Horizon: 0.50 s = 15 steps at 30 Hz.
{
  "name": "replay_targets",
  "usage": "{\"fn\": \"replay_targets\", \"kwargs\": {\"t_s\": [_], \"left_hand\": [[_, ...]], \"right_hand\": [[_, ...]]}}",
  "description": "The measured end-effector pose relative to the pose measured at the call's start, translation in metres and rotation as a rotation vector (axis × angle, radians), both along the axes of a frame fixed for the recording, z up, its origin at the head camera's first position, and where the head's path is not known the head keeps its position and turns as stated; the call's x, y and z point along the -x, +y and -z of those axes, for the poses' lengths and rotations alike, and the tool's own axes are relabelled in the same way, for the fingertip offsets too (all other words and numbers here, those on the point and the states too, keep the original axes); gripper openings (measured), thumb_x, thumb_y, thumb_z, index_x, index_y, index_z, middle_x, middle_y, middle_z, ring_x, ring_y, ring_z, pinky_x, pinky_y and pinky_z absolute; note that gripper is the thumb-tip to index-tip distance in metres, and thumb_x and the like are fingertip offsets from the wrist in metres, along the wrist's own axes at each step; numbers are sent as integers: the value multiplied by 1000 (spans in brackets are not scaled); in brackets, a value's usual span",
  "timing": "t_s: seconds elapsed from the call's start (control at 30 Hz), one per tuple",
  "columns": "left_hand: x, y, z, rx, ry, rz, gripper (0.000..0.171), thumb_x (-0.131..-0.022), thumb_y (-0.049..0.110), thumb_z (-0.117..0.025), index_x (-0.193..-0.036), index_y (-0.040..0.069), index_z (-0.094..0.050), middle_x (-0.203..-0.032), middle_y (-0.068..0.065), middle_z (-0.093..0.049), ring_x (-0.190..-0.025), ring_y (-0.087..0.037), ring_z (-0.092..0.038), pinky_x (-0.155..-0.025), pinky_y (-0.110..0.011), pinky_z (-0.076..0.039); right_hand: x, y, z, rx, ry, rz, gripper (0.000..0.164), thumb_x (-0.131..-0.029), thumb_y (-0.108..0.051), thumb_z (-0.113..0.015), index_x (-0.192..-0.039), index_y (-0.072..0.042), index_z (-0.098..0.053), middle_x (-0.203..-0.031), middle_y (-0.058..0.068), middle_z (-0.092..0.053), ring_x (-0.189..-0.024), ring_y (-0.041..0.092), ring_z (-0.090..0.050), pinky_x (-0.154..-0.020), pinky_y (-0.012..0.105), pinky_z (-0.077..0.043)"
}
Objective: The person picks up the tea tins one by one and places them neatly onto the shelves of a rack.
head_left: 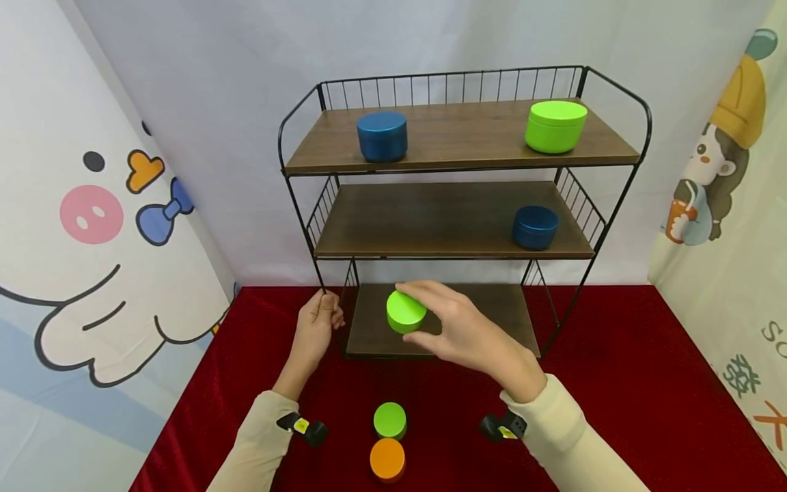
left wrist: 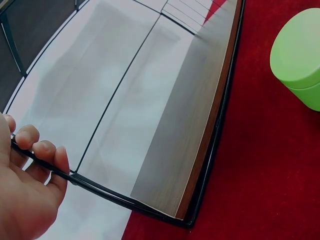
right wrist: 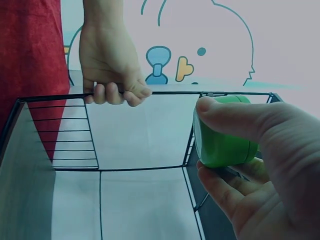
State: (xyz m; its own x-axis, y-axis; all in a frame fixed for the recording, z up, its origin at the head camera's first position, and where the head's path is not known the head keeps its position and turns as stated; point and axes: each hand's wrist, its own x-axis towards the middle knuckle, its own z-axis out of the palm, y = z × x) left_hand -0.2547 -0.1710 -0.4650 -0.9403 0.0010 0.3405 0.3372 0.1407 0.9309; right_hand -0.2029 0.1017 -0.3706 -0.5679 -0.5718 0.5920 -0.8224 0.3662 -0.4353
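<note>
My left hand (head_left: 318, 320) grips the front left post of a black wire-framed shelf rack (head_left: 455, 257), low down near the bottom shelf; the left wrist view shows its fingers (left wrist: 44, 150) curled round the bar. A round green tin (head_left: 406, 312) is held between thumb and fingers of my right hand (head_left: 458, 324), in front of the bottom shelf (head_left: 492, 314). In the right wrist view the same green tin (right wrist: 225, 135) is tilted, with its lid on. On the red cloth nearer me stand another green tin (head_left: 390, 419) and an orange tin (head_left: 387, 459), close together.
The top shelf (head_left: 461, 133) bears a blue tin (head_left: 382, 137) at left and a larger green tin (head_left: 556, 127) at right. Another blue tin (head_left: 535, 227) stands at the right of the middle shelf (head_left: 430, 219). Printed cloth walls (head_left: 203, 328) flank the red cloth (head_left: 621, 383).
</note>
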Motion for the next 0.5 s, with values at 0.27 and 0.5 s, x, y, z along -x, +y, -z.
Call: {"fn": "replay_targets", "kwargs": {"t_s": [0.27, 0.5], "left_hand": [[0, -1, 0, 5, -14, 2, 38, -113, 19, -35, -88, -9, -42, -68, -11, -40, -64, -14, -45, -69, -30, -50], [0, -1, 0, 7, -8, 0, 38, -113, 20, -35, -88, -8, -43, -68, -10, -40, -64, -14, -45, -68, -33, -51]], "right_hand": [[6, -5, -16, 10, 65, -19, 68, -79, -4, -89, -138, 4, -57, -134, 20, -62, -119, 30, -65, -99, 37, -57], [12, -7, -32, -6, 80, -19, 70, -79, -8, -90, -140, 3, -57, -136, 18, -61, -118, 28, -65, -99, 35, -57]]}}
